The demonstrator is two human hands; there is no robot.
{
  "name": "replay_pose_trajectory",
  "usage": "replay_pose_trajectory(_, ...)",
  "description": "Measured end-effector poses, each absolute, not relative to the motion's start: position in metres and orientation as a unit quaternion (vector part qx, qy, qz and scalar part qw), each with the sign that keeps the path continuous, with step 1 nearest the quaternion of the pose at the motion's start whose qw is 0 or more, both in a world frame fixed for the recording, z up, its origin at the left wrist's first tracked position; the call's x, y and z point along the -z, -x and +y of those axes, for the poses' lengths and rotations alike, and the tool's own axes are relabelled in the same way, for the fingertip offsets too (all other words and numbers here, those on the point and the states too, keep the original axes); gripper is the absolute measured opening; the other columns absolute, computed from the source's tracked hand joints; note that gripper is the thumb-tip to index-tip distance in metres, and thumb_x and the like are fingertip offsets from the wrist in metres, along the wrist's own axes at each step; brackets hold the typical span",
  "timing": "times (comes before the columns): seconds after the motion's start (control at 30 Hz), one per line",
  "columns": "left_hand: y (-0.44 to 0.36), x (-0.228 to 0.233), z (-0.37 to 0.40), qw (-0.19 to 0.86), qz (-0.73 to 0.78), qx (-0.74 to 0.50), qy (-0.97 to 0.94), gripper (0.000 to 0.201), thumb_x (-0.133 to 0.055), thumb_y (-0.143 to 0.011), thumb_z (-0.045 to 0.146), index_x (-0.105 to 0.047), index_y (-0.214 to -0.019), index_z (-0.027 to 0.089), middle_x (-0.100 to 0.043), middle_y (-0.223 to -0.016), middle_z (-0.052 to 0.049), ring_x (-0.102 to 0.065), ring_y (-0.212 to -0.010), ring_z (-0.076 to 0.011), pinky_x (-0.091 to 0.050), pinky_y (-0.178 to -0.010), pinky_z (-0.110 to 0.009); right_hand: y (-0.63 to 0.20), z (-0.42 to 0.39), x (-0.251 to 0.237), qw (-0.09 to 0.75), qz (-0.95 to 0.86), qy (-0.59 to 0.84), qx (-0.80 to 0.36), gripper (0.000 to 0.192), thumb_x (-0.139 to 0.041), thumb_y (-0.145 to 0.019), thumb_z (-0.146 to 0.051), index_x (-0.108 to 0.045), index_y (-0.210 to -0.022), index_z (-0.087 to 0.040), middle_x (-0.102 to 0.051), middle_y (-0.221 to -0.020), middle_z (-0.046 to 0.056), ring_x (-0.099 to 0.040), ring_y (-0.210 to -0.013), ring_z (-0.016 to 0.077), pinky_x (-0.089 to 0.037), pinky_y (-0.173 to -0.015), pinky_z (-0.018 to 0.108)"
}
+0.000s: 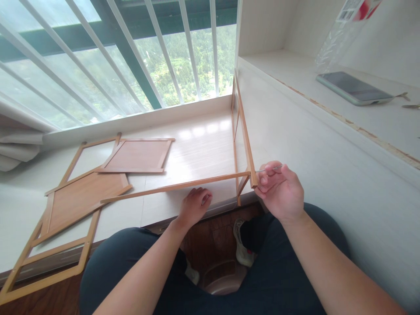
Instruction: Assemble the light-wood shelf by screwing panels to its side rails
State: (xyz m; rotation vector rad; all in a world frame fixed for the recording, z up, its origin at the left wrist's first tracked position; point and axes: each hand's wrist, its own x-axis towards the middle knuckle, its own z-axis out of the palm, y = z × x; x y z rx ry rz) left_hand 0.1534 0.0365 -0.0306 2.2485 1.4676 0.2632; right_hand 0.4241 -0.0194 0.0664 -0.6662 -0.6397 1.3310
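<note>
My right hand (280, 192) pinches a thin metal rod, which looks like a hex key (277, 168), between thumb and fingers. The rod's far end meets the outer side of an upright wooden frame (244, 127), close to its near corner. From that corner a long wooden rail (177, 184) runs left, its other end over a flat wooden panel (82, 201). My left hand (195, 205) is curled just below the rail, apart from the frame's corner. Whatever its fingers may hold is hidden.
A smaller panel (139, 156) overlaps the larger one, and another wooden frame (83, 258) lies beneath them on the white sill (197, 131). At right, a phone (354, 87) and clear plastic packaging (337, 43) are on a shelf. A barred window (183, 61) is behind.
</note>
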Motion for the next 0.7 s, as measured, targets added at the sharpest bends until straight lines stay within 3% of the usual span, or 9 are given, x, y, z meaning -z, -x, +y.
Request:
replay_pose_trajectory(0.2,-0.153,0.031,0.037,0.224,0.533,-0.093,-0.811,0.019,-0.056,-0.103,0.032,-0.074,-0.102,0.026,-0.074,-0.096,-0.003,-0.066,-0.101,-0.0238,-0.049,-0.085,-0.035,-0.415,-0.018,-0.060,0.672,-0.310,0.326,-0.588,0.038,-0.076,-0.090,-0.059,-0.076,-0.090,-0.022,-0.061,-0.065,0.000,-0.051,-0.051,0.0113,-0.042,-0.041,0.021)
replay_pose_trajectory(0.4,-0.153,0.030,0.036,0.224,0.530,-0.091,-0.813,0.019,-0.057,-0.103,0.033,-0.074,-0.102,0.025,-0.074,-0.095,-0.003,-0.065,-0.101,-0.0242,-0.048,-0.086,-0.035,-0.407,-0.019,-0.054,0.619,-0.347,0.388,-0.588,0.035,-0.080,-0.089,-0.053,-0.076,-0.091,-0.018,-0.065,-0.065,0.001,-0.055,-0.051,0.0106,-0.044,-0.044,0.020)
replay_pose_trajectory(0.57,-0.155,0.028,0.035,0.225,0.533,-0.094,-0.810,0.019,-0.057,-0.102,0.031,-0.074,-0.101,0.025,-0.073,-0.095,-0.003,-0.065,-0.101,-0.0237,-0.049,-0.087,-0.035,-0.412,-0.020,-0.061,0.688,-0.311,0.337,-0.562,0.017,-0.079,-0.090,-0.037,-0.071,-0.098,-0.025,-0.062,-0.067,-0.003,-0.051,-0.051,0.0103,-0.044,-0.043,0.020)
replay_pose_trajectory(0.7,-0.155,0.028,0.036,0.226,0.531,-0.094,-0.811,0.018,-0.058,-0.102,0.031,-0.074,-0.100,0.025,-0.072,-0.094,-0.003,-0.065,-0.100,-0.0228,-0.048,-0.086,-0.034,-0.417,-0.023,-0.066,0.718,-0.334,0.303,-0.531,0.029,-0.080,-0.089,-0.026,-0.071,-0.116,-0.034,-0.063,-0.075,-0.004,-0.051,-0.055,0.0101,-0.046,-0.045,0.020)
